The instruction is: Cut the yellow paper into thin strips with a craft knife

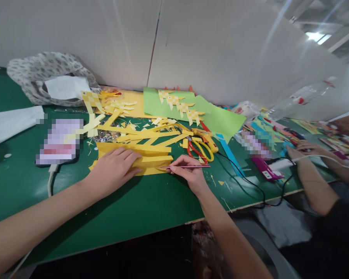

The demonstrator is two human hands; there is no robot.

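My left hand [116,166] lies flat on a folded yellow paper sheet [154,166], fingers stretched out and pressing it to the table. From the right, my right hand [189,172] pinches a slim pink pen-like stick [202,166]. The stick's tip rests at the paper's right part; whether it leaves a mark cannot be made out. Just beyond the sheet lie cut yellow paper strips [139,135]. Scissors with red and yellow handles [208,151] lie behind my right hand, beside a yellow tool with a black cord [211,141].
Woven paper fish shapes [177,104] lie on green paper [154,99] at the back. A phone [61,139] on a cable is at left, near a patterned cloth bag [49,69]. A magenta device [266,168] and another person's arms [314,178] are at right.
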